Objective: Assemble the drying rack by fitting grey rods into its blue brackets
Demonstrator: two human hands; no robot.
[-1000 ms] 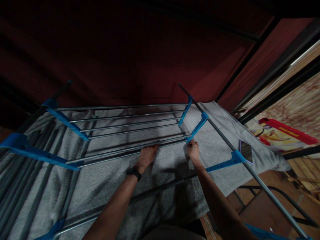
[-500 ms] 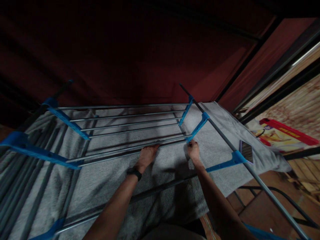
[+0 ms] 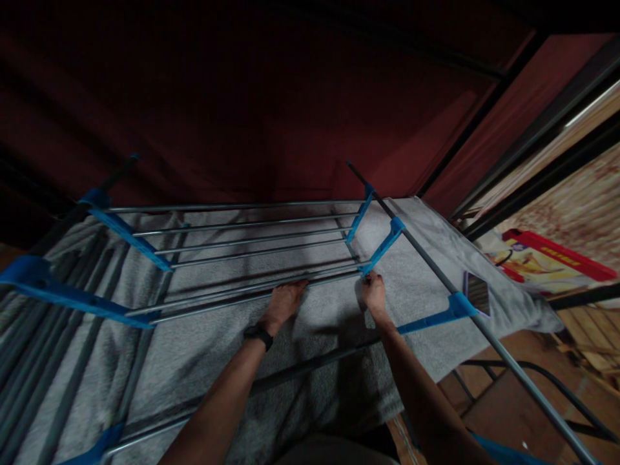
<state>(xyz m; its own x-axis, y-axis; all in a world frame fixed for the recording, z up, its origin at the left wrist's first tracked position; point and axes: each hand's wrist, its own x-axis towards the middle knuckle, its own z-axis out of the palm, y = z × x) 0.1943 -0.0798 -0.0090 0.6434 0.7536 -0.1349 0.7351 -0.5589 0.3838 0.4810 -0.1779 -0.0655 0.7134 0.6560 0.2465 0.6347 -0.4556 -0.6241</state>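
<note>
A rack of grey metal tubes and blue plastic brackets lies on a grey blanket point(image 3: 203, 361). My left hand point(image 3: 287, 302), with a dark band on its wrist, is closed round the nearest metal tube point(image 3: 213, 303) of the middle shelf, right of its centre. At that shelf's right end, my right hand point(image 3: 374, 294) is closed on the tip of a blue bracket point(image 3: 382, 248), where the tube meets it. Its fingertips are partly hidden. Another blue bracket point(image 3: 431, 318) sits to the right of my right forearm on a long side pole point(image 3: 431, 263).
Several loose grey tubes point(image 3: 72, 381) lie at the left. A phone point(image 3: 477, 294) rests on the blanket beside the side pole. Behind the rack rises a dark red wall point(image 3: 290, 142). A red and yellow package point(image 3: 552, 258) and a dark metal frame point(image 3: 542, 371) are at the right.
</note>
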